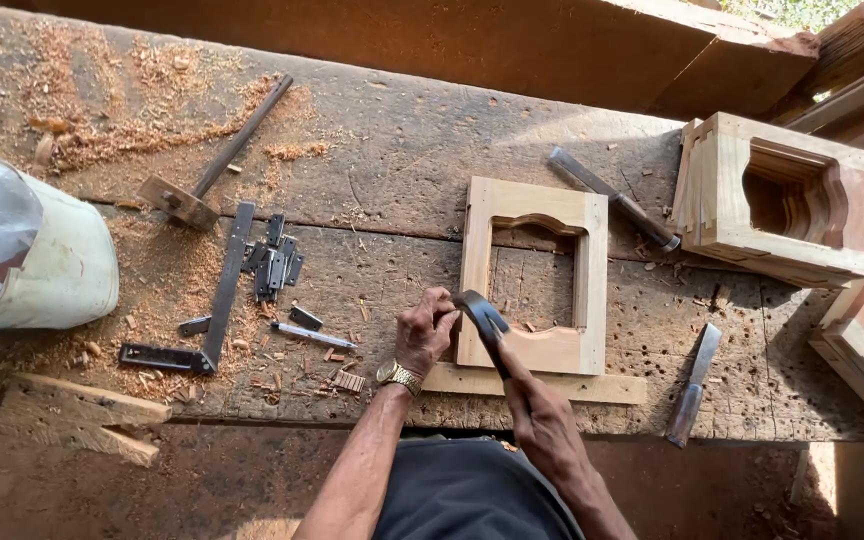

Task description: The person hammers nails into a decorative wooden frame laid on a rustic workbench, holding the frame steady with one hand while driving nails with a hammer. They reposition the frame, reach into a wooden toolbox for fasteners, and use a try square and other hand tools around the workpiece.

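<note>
Dark-headed hammer (pixel 482 318) gripped in the right hand (pixel 542 420), head tilted beside the left hand (pixel 424 335), over pale wooden frame (pixel 535 275) lying flat.

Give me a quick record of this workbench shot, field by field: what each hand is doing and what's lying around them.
Setting: worn wooden workbench strewn with shavings
Left hand: fingers pinched at the lower left corner of a flat wooden frame
Right hand: grips a dark hammer, head over that corner
Under frame: thin wooden strip
Right of frame: chisel, stacked frames
Above frame: second chisel
Left: metal square, mallet, white bucket
</note>
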